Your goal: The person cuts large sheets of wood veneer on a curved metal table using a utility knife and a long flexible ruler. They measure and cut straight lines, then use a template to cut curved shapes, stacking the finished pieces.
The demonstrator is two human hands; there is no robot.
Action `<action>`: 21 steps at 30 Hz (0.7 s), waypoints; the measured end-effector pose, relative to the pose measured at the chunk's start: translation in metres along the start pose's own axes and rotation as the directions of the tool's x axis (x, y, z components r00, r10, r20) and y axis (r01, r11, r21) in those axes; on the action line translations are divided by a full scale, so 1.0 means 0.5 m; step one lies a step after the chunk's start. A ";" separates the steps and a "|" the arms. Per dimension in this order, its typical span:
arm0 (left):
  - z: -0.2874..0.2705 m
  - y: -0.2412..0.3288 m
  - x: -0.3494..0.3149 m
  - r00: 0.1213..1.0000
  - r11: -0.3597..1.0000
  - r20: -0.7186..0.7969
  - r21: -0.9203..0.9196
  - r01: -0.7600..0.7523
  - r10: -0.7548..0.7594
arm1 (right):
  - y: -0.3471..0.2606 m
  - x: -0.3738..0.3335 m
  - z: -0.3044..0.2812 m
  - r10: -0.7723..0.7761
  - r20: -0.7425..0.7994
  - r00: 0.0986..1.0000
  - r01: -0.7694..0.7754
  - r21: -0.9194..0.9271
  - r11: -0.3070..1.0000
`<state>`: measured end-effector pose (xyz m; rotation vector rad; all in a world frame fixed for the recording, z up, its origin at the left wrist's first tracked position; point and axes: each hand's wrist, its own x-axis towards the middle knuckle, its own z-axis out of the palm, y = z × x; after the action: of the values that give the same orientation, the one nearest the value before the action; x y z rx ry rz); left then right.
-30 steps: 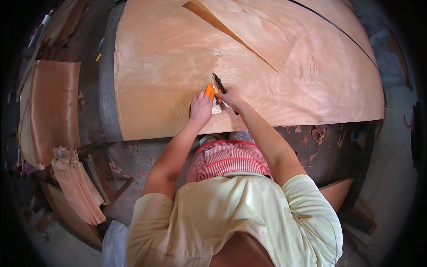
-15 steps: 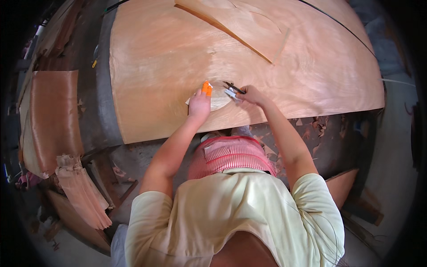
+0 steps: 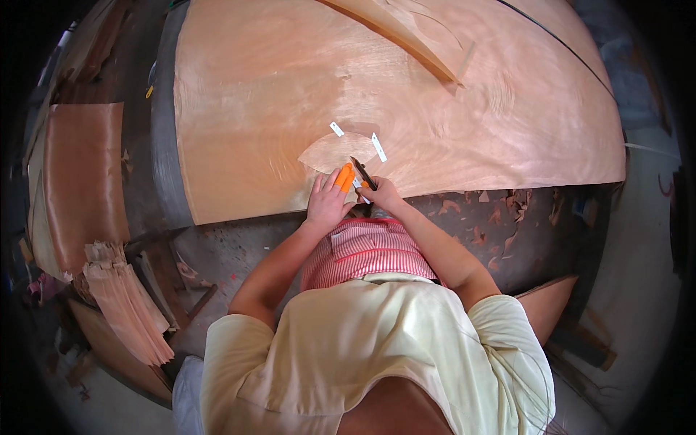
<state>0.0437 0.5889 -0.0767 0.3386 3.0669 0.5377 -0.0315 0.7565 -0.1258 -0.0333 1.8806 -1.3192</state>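
Observation:
A large thin wood veneer sheet (image 3: 254, 109) lies in front of me. On it is a leaf-shaped veneer patch (image 3: 326, 154), with one white tape strip (image 3: 336, 129) across its upper edge and another tape strip (image 3: 379, 147) at its right end. My left hand (image 3: 328, 204) rests at the patch's lower edge, fingers stretched out, orange covers (image 3: 346, 177) on the fingertips. Close beside it, my right hand (image 3: 383, 196) is closed around a slim black pointed tool (image 3: 362, 172), its tip over the patch. A third white strip (image 3: 360, 191) shows between the hands, partly hidden.
A loose curled veneer piece (image 3: 406, 40) lies on the sheet's far part. At left are a brown veneer panel (image 3: 85, 177) and a bundle of thin veneer strips (image 3: 127, 301). Veneer scraps (image 3: 511, 210) litter the floor beyond the sheet's near edge, at right.
Both hands have come nearer to me and closer together, uncovering the patch. The two tape strips now show stuck on the sheet. My view has shifted slightly.

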 end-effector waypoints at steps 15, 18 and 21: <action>-0.007 0.000 -0.009 0.998 0.998 -0.007 0.001 0.063 -0.063 | -0.171 0.011 -0.185 0.125 0.330 0.936 -0.007 -0.337 0.942; -0.009 -0.035 -0.013 0.987 0.981 0.003 -0.117 0.158 -0.158 | -0.167 -0.017 -0.156 0.097 0.266 0.959 -0.072 -0.102 0.992; -0.012 -0.088 -0.046 0.978 0.983 -0.120 -0.090 0.162 -0.172 | -0.176 -0.009 -0.075 0.064 0.216 0.974 -0.055 -0.048 0.997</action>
<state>0.0568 0.5416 -0.0867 0.0451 3.1431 0.6970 -0.0880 0.7477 -0.0490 -0.1370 1.7096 -1.1857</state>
